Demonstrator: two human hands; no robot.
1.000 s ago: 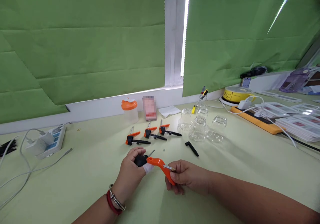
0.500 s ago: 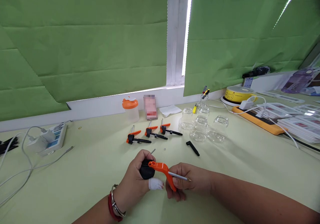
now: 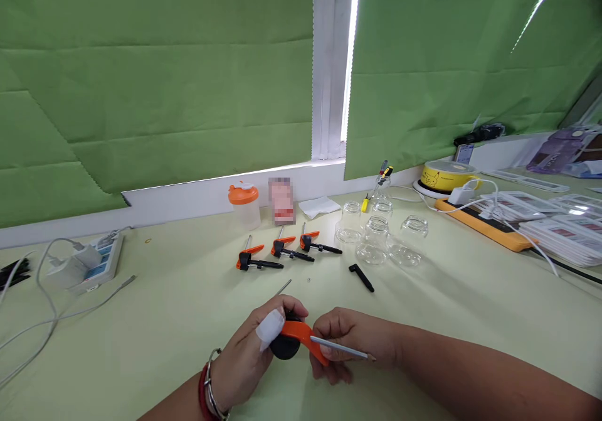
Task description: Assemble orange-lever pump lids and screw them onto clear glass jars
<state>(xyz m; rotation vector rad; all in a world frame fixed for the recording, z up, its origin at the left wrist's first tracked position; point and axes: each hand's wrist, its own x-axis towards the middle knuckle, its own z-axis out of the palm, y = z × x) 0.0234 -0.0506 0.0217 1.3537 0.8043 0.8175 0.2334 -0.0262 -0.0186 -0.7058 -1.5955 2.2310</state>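
My left hand [image 3: 247,355], its thumb wrapped in white tape, is closed around a rounded black part [image 3: 285,347]. The thumb presses on one end of a curved orange lever [image 3: 298,331], which lies against that black part. My right hand [image 3: 350,342] grips the lever's other end and also pinches a slim silver rod [image 3: 341,347] with a brownish tip. Behind my left fingers a thin metal pin [image 3: 283,287] shows, partly hidden. A tiny nut-like piece [image 3: 309,280] and a black angled handle [image 3: 362,278] lie on the table beyond the hands.
Several orange-and-black clamp-like assemblies [image 3: 291,253] stand in a row past my hands. Behind them is an orange-lidded cup [image 3: 244,206]. Clear glass jars [image 3: 374,242] stand right of them. Power strips lie left [image 3: 106,264] and right [image 3: 484,225], with white cables.
My left thumb has moved up from below onto the orange lever's end, and that hand has rolled over. The lever's end now sits against the black part. The silver rod tilts slightly lower.
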